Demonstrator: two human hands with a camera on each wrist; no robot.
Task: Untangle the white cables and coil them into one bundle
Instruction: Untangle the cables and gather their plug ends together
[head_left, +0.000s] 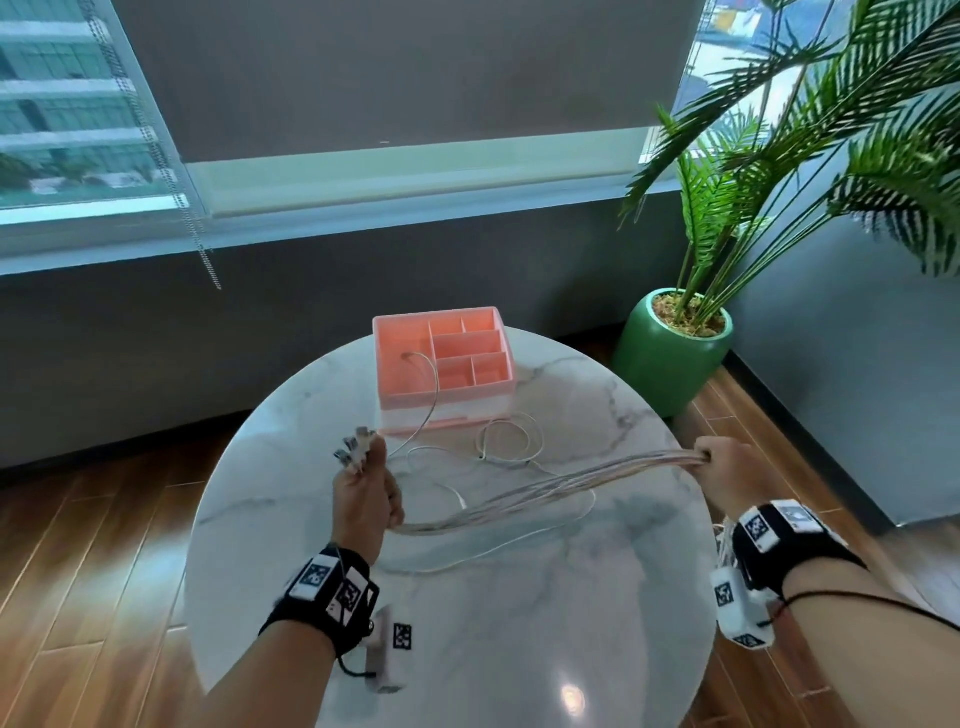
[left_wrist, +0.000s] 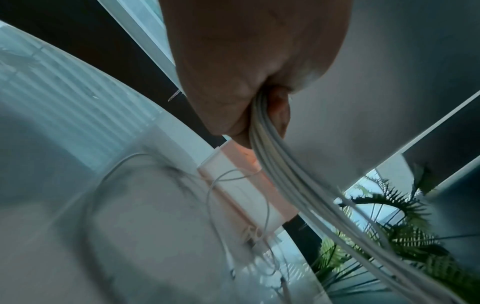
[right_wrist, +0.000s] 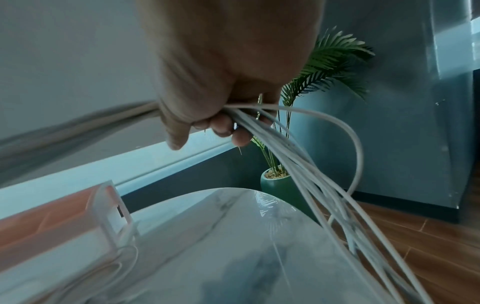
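A bunch of several white cables (head_left: 545, 488) stretches in the air between my two hands above the round marble table (head_left: 519, 623). My left hand (head_left: 366, 493) grips one end of the bunch, with the plug ends (head_left: 356, 444) sticking up past its fingers. My right hand (head_left: 722, 467) grips the bunch (right_wrist: 259, 127) farther along, and the strands hang down past it off the table's right side. The left wrist view shows the cables (left_wrist: 262, 133) leaving my closed left fist. More loose white cable (head_left: 511, 444) lies looped on the table, one strand running into the pink box.
A pink organiser box (head_left: 441, 369) with several compartments stands at the table's far side. A potted palm in a green pot (head_left: 670, 358) stands on the wooden floor to the right, near the grey wall. A window with a blind runs behind.
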